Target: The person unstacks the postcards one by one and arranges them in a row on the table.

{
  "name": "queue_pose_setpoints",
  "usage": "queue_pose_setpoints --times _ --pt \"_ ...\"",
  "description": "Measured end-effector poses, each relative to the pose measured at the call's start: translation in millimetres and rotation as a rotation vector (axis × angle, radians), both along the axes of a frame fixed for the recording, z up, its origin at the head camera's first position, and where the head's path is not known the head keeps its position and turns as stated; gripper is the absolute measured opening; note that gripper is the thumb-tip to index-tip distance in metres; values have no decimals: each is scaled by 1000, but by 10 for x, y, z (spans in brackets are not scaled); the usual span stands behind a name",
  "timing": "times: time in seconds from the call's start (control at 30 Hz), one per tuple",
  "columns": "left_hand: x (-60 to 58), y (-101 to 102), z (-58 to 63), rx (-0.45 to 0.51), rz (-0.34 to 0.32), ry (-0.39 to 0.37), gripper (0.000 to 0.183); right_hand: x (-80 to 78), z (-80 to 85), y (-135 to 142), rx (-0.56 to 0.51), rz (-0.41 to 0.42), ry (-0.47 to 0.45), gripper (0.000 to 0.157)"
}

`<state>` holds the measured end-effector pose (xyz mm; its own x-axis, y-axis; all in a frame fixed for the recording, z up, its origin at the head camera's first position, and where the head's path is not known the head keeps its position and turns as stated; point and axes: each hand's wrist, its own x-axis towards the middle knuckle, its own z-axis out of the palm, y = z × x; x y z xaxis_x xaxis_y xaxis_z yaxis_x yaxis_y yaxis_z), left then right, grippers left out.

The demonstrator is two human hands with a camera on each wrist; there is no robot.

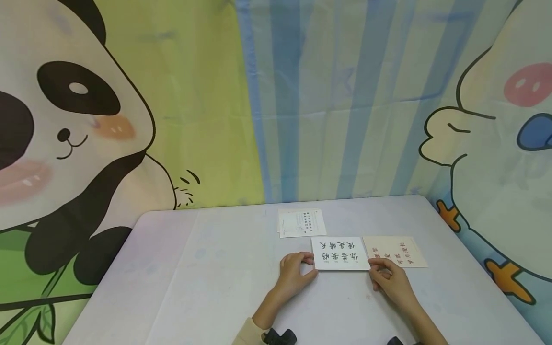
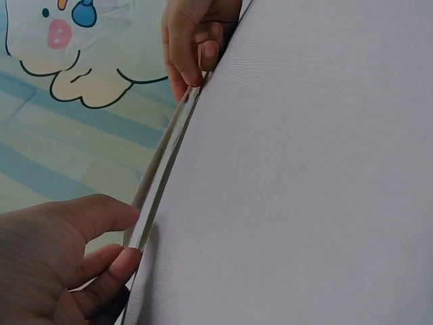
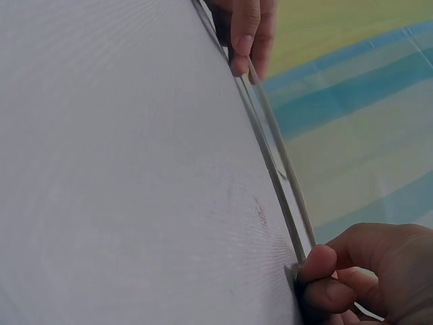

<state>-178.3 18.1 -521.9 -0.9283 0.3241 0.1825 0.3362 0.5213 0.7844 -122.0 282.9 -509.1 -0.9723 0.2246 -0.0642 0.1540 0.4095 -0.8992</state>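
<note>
A white card (image 1: 340, 247) with two rows of black Chinese characters lies flat, close over the table. My left hand (image 1: 293, 275) pinches its left edge between thumb and fingers. At the opposite edge, my right hand (image 1: 391, 281) holds the near right corner between thumb and fingertips. Seen edge-on in the left wrist view, the card (image 2: 157, 177) shows as more than one thin layer, one above the other. A cream card (image 1: 407, 251) with red characters lies just right of it, partly covered by my right fingers.
Farther back, a white printed sheet (image 1: 302, 224) lies on another sheet that peeks out at its left. The pale table (image 1: 215, 278) ends against a cloth backdrop (image 1: 327, 120) with stripes and cartoon animals. Dark wrist bands (image 1: 280, 337) show at the bottom.
</note>
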Motion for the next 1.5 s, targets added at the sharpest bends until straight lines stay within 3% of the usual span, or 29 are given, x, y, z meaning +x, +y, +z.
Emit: queue_pose_setpoints --times 0.43,1.5 --pt "-1 28 -24 -35 8 29 35 -24 -33 -22 33 -44 -38 35" --pt "20 14 -3 -33 -27 21 41 -23 -35 -27 69 -54 -13 36"
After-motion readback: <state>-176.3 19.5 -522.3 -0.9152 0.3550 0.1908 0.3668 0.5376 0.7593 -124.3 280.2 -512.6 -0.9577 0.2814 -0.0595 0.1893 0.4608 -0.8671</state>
